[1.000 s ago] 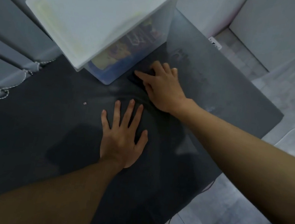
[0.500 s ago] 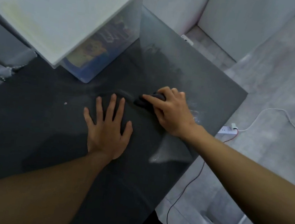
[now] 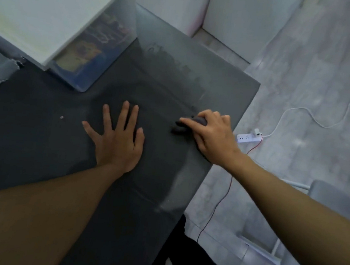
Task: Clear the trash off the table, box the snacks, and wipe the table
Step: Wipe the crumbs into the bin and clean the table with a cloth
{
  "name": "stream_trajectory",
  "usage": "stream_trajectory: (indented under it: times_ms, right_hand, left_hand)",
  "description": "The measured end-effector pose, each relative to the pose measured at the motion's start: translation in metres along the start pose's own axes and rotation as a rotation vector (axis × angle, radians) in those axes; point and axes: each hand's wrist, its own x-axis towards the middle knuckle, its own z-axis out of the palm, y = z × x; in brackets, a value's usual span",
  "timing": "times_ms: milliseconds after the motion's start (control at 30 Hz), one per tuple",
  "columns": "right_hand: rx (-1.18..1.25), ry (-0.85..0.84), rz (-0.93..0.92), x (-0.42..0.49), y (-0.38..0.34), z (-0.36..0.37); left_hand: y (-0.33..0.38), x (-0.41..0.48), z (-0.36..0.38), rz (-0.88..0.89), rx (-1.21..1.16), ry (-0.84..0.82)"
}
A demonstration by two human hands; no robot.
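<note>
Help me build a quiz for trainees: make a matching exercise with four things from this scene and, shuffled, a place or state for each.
Things:
1. left hand
2. cloth
3. box
4. power strip

Places or states:
A. on the floor
B. flat on the table, fingers spread
C. gripped by the right hand
D. lidded, snacks inside

Pairs: 1-B, 2-C, 3-D, 4-A
</note>
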Motion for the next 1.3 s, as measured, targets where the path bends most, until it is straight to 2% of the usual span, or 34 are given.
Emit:
stream_trajectory:
  times_ms: [100, 167, 233, 333, 400, 433, 533, 567, 600, 633, 733, 767, 800, 833, 933, 967, 1000, 1067, 1167, 1233, 1300]
  right_hand:
    - [0.042, 0.101, 0.439, 0.003, 0.004, 0.002]
    - [0.077, 0.123, 0.571, 0.000, -0.016, 0.009]
    - [0.097, 0.100, 0.441, -0.007, -0.027, 0.010]
    - [0.103, 0.053, 0.047, -0.007, 0.001, 0.002]
    - [0.022, 0.028, -0.034, 0.005, 0.029, -0.001]
    - [0.002, 0.051, 0.050, 0.013, 0.041, -0.002]
    - [0.081, 0.139, 0.613, 0.037, 0.060, 0.001]
    - [0.102, 0.155, 0.716, 0.041, 0.059, 0.002]
    - [0.090, 0.161, 0.713, 0.043, 0.055, 0.001]
    - [0.069, 0.155, 0.622, 0.042, 0.051, 0.001]
    - [0.062, 0.078, 0.085, 0.036, 0.066, -0.001]
    - [0.049, 0.050, -0.025, 0.044, 0.081, -0.003]
    - [0.026, 0.040, -0.057, 0.055, 0.095, -0.004]
    - [0.010, 0.056, 0.002, 0.070, 0.106, -0.004]
    - [0.079, 0.125, 0.540, 0.123, 0.119, -0.002]
    - [0.118, 0.123, 0.664, 0.137, 0.119, 0.000]
    - [0.139, 0.114, 0.694, 0.146, 0.114, 0.002]
    - [0.161, 0.113, 0.551, 0.149, 0.091, 0.007]
    - [0.154, 0.077, 0.135, 0.124, 0.057, 0.019]
    - [0.136, 0.042, -0.071, 0.127, 0.065, 0.019]
    - [0.093, 0.064, -0.044, 0.147, 0.084, 0.018]
  left_hand:
    - [0.000, -0.001, -0.001, -0.002, -0.014, -0.005]
    - [0.001, 0.000, -0.002, 0.001, -0.022, -0.009]
    - [0.005, 0.002, -0.006, -0.004, -0.049, -0.007]
    - [0.018, 0.014, -0.016, -0.064, -0.144, 0.031]
    - [0.030, 0.026, -0.022, -0.094, -0.195, 0.083]
    - [0.036, 0.033, -0.024, -0.097, -0.208, 0.100]
    - [0.051, 0.061, -0.028, -0.083, -0.192, 0.054]
    - [0.055, 0.070, -0.028, -0.095, -0.176, 0.031]
    - [0.058, 0.079, -0.029, -0.121, -0.156, 0.015]
    - [0.062, 0.087, -0.028, -0.152, -0.131, 0.004]
    - [0.069, 0.097, -0.023, -0.187, -0.048, -0.005]
    - [0.071, 0.099, -0.021, -0.186, -0.039, -0.013]
    - [0.073, 0.099, -0.021, -0.185, -0.034, -0.022]
    - [0.074, 0.098, -0.022, -0.188, -0.029, -0.030]
    - [0.073, 0.098, -0.021, -0.196, -0.009, -0.029]
    - [0.073, 0.098, -0.021, -0.199, -0.006, -0.026]
    - [0.073, 0.099, -0.021, -0.199, -0.003, -0.025]
    - [0.073, 0.100, -0.023, -0.199, 0.007, -0.034]
    - [0.072, 0.100, -0.021, -0.201, 0.014, -0.041]
    - [0.072, 0.101, -0.021, -0.201, 0.022, -0.038]
    - [0.072, 0.102, -0.021, -0.196, 0.027, -0.040]
